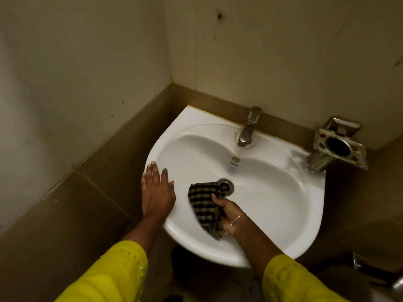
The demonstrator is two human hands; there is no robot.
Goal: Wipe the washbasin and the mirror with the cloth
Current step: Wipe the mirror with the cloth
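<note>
A white washbasin is fixed in a tiled corner. My right hand grips a black-and-tan checked cloth inside the bowl, just left of the metal drain. The cloth covers part of the drain's edge and trails toward the near rim. My left hand rests flat on the basin's left rim with straight fingers. No mirror is in view.
A steel tap stands at the back of the basin. A steel holder with a round hole is fixed to the wall at the basin's right corner. Brown and cream wall tiles close in on the left and behind. Something metallic shows at the lower right.
</note>
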